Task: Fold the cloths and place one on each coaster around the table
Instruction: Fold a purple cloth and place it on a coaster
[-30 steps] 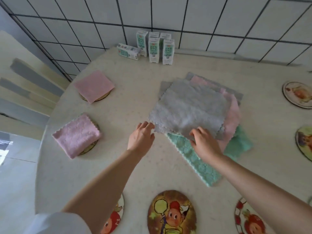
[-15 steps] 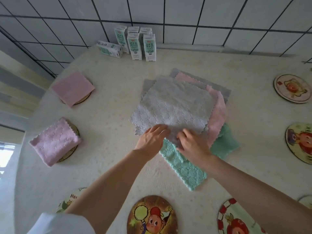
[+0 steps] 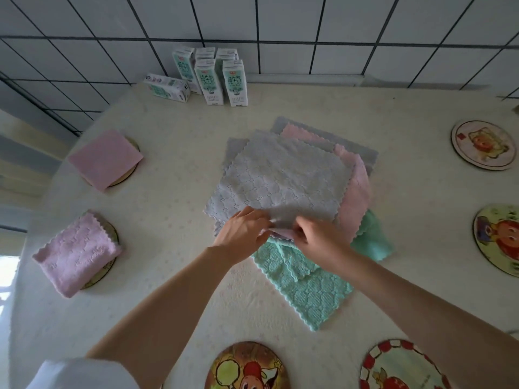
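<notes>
A stack of unfolded cloths lies mid-table: a grey cloth (image 3: 283, 175) on top, a pink cloth (image 3: 354, 192) under it, a green cloth (image 3: 306, 287) sticking out toward me. My left hand (image 3: 241, 234) and my right hand (image 3: 320, 238) meet at the grey cloth's near edge and pinch it, lifting a small fold. At the left, a folded pink cloth (image 3: 105, 158) covers one coaster, and a second folded pink cloth (image 3: 77, 255) covers another. Bare coasters lie at the near edge (image 3: 247, 366), (image 3: 398, 366) and at the right (image 3: 483, 144), (image 3: 497, 242).
Several milk cartons (image 3: 209, 77) stand at the table's far edge against the tiled wall, one lying flat (image 3: 167, 87). The round table (image 3: 174, 290) has a pale patterned cover.
Both hands have slid together from the grey cloth's near corners to the middle of its near edge and pinched it up. The camera view has shifted slightly.
</notes>
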A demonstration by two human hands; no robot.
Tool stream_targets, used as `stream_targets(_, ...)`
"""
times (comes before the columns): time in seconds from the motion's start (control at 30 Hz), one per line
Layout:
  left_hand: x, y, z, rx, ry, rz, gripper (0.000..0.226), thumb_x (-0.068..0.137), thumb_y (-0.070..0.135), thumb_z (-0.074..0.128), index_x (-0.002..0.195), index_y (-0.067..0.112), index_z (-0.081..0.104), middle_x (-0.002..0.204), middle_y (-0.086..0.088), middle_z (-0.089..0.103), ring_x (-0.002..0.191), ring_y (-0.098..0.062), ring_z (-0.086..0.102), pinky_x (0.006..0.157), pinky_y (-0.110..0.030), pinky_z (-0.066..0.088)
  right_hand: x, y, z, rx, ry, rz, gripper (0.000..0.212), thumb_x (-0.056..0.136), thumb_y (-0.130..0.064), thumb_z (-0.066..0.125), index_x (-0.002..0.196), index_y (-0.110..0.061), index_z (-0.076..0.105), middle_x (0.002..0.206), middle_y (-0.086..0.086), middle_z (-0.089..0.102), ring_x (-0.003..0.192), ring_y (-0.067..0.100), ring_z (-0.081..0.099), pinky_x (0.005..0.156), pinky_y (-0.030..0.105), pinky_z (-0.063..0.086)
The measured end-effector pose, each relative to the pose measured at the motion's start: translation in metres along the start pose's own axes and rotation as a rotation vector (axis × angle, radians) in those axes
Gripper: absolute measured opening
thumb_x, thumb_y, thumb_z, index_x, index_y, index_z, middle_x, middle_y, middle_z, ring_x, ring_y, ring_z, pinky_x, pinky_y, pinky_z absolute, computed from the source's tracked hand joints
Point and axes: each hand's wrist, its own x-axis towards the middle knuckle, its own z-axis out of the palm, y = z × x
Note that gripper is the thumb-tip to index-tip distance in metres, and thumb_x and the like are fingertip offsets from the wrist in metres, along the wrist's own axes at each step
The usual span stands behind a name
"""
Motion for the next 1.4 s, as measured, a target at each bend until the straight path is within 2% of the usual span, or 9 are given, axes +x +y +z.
stream_targets(0.2,0.018,-0.013,-0.012,-0.172,0.022,-0.271,0.015,0.090,0.005,0.057,0.098,0.009,0.069,0.090,-0.004,0.068,0.078,-0.015,0.063,0.071,-0.033,0.058,0.014,-0.001,-0.060,0.106,0.002,-0.048,0.013,0.093,-0.022,0.053,0.099,-0.013,0.061,0.074,-0.005,0.063,0.051,0.009,0.057,0.049,0.024,0.051)
stream_targets(0.4,0.036,-0.053,-0.056,-0.161,0.064,-0.601,0.027,0.088,0.010,0.052,0.102,0.025,0.070,0.098,-0.006,0.068,0.084,-0.027,0.064,0.070,-0.039,0.055,0.034,-0.003,-0.116,0.115,0.193,-0.072,0.012,0.087,-0.011,0.060,0.092,-0.020,0.067,0.087,-0.006,0.070,0.076,0.014,0.066,0.073,0.036,0.055)
stream_targets(0.6,0.042,-0.070,-0.118,-0.376,0.310,-0.651,0.041,0.086,-0.007,0.042,0.110,0.013,0.069,0.104,-0.013,0.068,0.082,-0.027,0.065,0.066,-0.042,0.059,0.048,-0.029,-0.141,0.100,0.407,-0.063,0.016,0.086,-0.003,0.057,0.090,-0.013,0.068,0.089,0.005,0.072,0.081,0.021,0.066,0.074,0.034,0.053)
stream_targets(0.7,0.036,-0.073,-0.156,-0.532,0.455,-0.676,0.043,0.085,-0.015,0.039,0.113,0.003,0.067,0.110,-0.018,0.064,0.092,-0.023,0.063,0.077,-0.036,0.058,0.051,-0.054,-0.147,0.118,0.516,-0.085,0.013,0.087,-0.005,0.056,0.092,-0.009,0.067,0.088,0.006,0.072,0.078,0.020,0.066,0.071,0.029,0.052)
stream_targets(0.8,0.011,-0.074,-0.192,-0.436,0.541,-0.644,0.043,0.083,-0.015,0.044,0.112,0.005,0.069,0.103,-0.009,0.065,0.093,-0.016,0.060,0.076,-0.017,0.051,0.047,-0.086,-0.146,0.148,0.596,-0.123,0.011,0.089,-0.006,0.056,0.093,-0.007,0.066,0.088,0.005,0.071,0.075,0.014,0.064,0.069,0.019,0.046)
stream_targets(0.87,-0.017,-0.075,-0.209,-0.282,0.577,-0.605,0.042,0.082,-0.011,0.047,0.110,0.010,0.071,0.102,-0.004,0.067,0.091,-0.013,0.059,0.077,-0.018,0.046,0.039,-0.107,-0.138,0.174,0.620,-0.156,0.009,0.089,-0.007,0.057,0.094,-0.007,0.065,0.089,0.004,0.070,0.076,0.013,0.063,0.071,0.019,0.048)
stream_targets(1.07,-0.133,-0.075,-0.210,-0.057,0.527,-0.424,0.040,0.075,-0.013,0.054,0.107,0.005,0.071,0.107,-0.011,0.071,0.101,-0.025,0.065,0.089,-0.015,0.039,-0.015,-0.152,-0.080,0.227,0.541,-0.228,0.010,0.088,-0.001,0.057,0.094,-0.006,0.063,0.085,0.001,0.067,0.064,0.000,0.056,0.063,0.005,0.040)
stream_targets(1.23,-0.235,-0.067,-0.158,-0.034,0.347,-0.392,0.037,0.076,-0.010,0.067,0.109,0.007,0.070,0.112,-0.009,0.069,0.106,-0.025,0.064,0.104,-0.027,0.041,-0.066,-0.155,-0.001,0.150,0.408,-0.189,0.023,0.080,0.007,0.059,0.096,-0.006,0.068,0.088,0.009,0.072,0.080,0.025,0.068,0.070,0.020,0.043)
stream_targets(1.4,-0.317,-0.043,-0.103,-0.093,0.214,-0.324,0.036,0.074,-0.011,0.070,0.108,0.001,0.069,0.110,-0.016,0.069,0.104,-0.029,0.066,0.101,-0.036,0.042,-0.130,-0.153,0.063,0.098,0.111,-0.113,0.030,0.089,0.001,0.055,0.116,-0.009,0.065,0.112,0.008,0.069,0.072,0.010,0.069,0.079,0.015,0.050)
